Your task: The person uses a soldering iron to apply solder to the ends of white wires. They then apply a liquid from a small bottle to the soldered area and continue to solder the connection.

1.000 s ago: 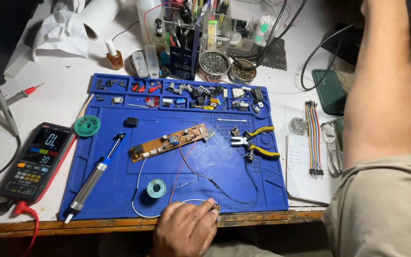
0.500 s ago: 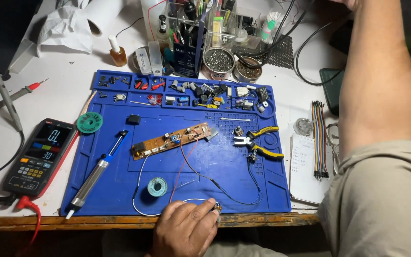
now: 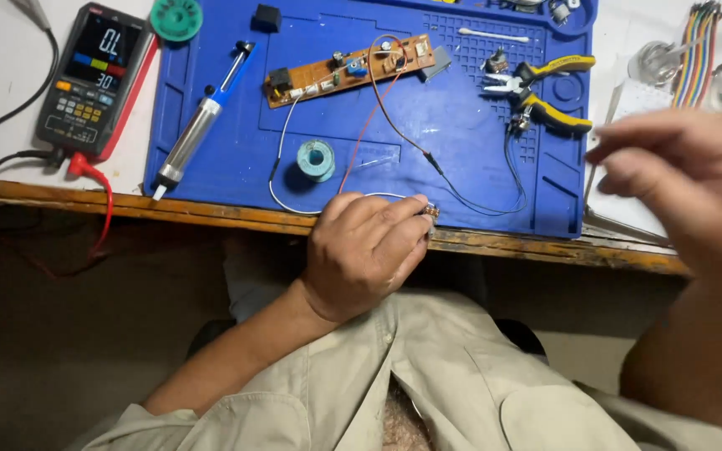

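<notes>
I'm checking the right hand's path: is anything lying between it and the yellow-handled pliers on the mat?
Nothing visible blocks it. The right hand hovers blurred just right of the pliers, with only bare blue mat and a thin black wire lying flat between them.

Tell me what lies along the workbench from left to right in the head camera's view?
Multimeter → silver and blue desoldering pump → small teal solder spool → left hand at the bench edge → yellow-handled pliers → right hand, raised and blurred.
</notes>
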